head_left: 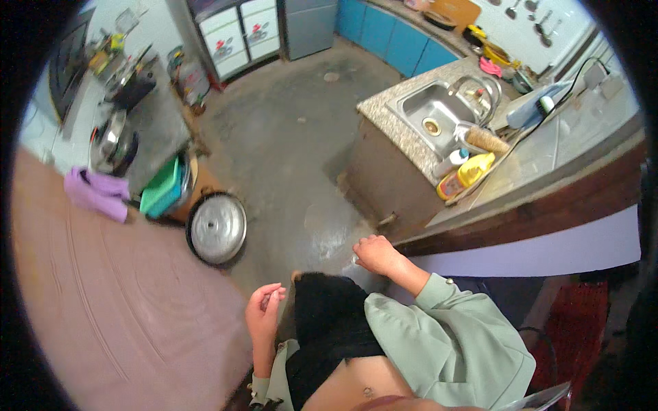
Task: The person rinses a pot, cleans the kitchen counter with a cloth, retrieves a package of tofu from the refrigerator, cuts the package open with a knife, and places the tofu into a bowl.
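My left hand (266,307) hangs beside my black trousers (326,308), fingers loosely bent, with a gap between fingers and thumb and nothing seen in it. Ahead and to the right, my right hand (376,255) shows its back, with the fingers curled under. Its palm is hidden, so I cannot tell whether it holds something. Both arms wear pale green sleeves (452,329). Nearest the left hand is a pinkish-brown wall (169,308). A large pan with a domed metal lid (218,227) stands on the floor beyond it.
Concrete floor (277,154) stretches ahead. On the right, a granite counter (390,120) holds a steel sink (437,110) and a yellow bottle (467,176). The left worktop (159,128) carries a kettle (113,141); green baskets (164,187) stand below. Blue cabinets (393,38) line the back.
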### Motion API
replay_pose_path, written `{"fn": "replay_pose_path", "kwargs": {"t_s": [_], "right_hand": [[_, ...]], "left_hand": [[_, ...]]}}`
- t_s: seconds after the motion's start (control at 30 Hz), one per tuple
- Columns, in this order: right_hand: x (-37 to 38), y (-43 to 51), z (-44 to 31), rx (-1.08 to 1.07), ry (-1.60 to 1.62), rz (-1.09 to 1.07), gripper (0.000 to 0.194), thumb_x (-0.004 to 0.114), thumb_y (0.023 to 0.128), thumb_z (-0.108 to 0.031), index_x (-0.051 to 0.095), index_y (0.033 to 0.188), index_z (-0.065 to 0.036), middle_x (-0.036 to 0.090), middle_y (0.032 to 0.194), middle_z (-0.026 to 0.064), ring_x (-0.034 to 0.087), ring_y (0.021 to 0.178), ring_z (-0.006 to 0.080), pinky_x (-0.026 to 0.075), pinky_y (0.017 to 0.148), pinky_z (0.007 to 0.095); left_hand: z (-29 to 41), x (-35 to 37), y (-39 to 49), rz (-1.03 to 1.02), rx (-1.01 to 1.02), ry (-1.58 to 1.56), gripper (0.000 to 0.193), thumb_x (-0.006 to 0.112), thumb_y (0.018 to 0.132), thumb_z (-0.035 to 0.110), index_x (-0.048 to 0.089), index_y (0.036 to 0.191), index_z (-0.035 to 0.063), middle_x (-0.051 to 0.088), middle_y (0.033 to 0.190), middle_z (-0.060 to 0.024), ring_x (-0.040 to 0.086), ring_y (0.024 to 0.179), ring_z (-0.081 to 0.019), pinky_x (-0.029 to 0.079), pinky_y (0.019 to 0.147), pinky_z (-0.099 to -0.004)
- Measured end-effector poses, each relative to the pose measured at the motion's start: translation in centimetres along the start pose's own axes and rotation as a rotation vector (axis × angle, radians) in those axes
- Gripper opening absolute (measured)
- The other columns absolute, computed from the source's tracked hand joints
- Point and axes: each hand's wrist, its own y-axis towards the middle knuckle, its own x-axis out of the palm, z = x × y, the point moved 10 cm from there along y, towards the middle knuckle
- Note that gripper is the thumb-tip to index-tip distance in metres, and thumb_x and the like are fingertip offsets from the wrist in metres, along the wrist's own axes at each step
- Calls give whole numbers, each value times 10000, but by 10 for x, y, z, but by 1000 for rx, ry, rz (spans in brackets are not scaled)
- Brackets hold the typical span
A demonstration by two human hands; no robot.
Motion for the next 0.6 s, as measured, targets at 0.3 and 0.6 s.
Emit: {"fn": "replay_pose_path", "kwargs": {"t_s": [0.3,0.6], "right_hand": [[-105,91,38,-42,470,26,398,638,887,-345,604,1191,-91,646,1108,151,613,1050,356,506,867,458],[-106,174,231,380,340,-59,386,660,858,-351,633,1113,-63,662,1053,185,634,1005,374,517,844,469]], "left_hand": [[113,1,170,-233,94,-20,176,552,944,20,626,1095,-35,671,977,-96,620,862,-127,501,816,-263],[151,65,317,-328,98,-62,161,556,956,32,634,1080,-33,674,977,-90,618,857,-131,495,808,-262]]}}
